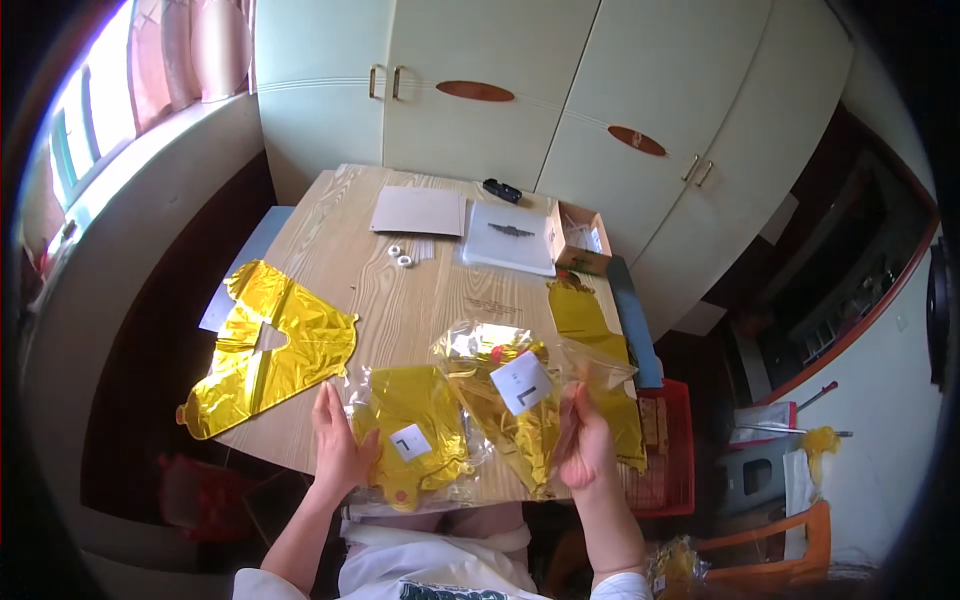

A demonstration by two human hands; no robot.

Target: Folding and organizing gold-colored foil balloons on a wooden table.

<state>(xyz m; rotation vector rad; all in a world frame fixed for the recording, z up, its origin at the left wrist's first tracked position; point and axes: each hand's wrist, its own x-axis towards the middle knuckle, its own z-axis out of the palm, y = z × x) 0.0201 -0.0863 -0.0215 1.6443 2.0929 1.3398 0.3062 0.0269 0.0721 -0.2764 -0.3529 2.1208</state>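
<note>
Here, the left hand (340,450) lies flat, fingers spread, pinning one bagged gold foil balloon (410,430) to the wooden desk (420,290), while the right hand (585,440) pinches a second clear bag of gold foil balloons (510,400), lifting its edge; an unpacked gold balloon (265,350) lies left.

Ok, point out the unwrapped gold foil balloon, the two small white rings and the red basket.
gold foil balloon (275,350), head view, middle of foil.
white rings (400,256), head view, between the pair.
red basket (680,440), head view, right wall.
</note>
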